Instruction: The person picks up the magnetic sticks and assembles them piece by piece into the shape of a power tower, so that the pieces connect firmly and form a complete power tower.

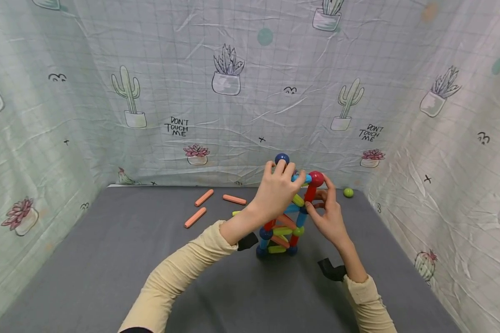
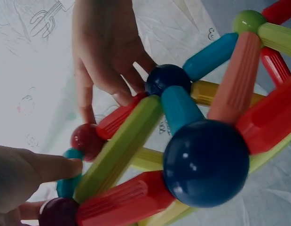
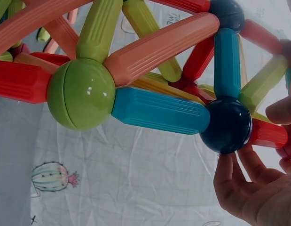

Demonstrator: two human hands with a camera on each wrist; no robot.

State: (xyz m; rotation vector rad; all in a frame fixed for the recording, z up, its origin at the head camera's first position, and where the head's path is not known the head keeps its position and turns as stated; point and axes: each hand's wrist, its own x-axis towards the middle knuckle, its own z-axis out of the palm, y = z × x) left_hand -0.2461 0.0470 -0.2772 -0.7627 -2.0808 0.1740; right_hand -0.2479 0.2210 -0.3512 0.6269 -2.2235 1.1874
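A tower of coloured magnetic sticks and balls (image 1: 298, 231) stands on the grey table. At its top, my left hand (image 1: 277, 187) pinches a short light-blue stick (image 2: 69, 174) beside the red ball (image 1: 316, 178). The stick lies between that ball and a dark ball (image 2: 58, 212) in the left wrist view. A blue ball (image 1: 281, 158) shows above the left fingers. My right hand (image 1: 331, 217) holds the tower's right side. Its fingertips touch a navy ball (image 3: 227, 125) and the red stick (image 2: 121, 117) above, one finger reaching the red ball. Left fingers partly hide the top.
Loose orange sticks (image 1: 196, 217) lie left of the tower, and a yellow-green stick (image 1: 235, 213) lies partly behind the left forearm. A green ball (image 1: 348, 192) is near the table's back right edge. Printed cloth (image 1: 258, 115) hangs around the table.
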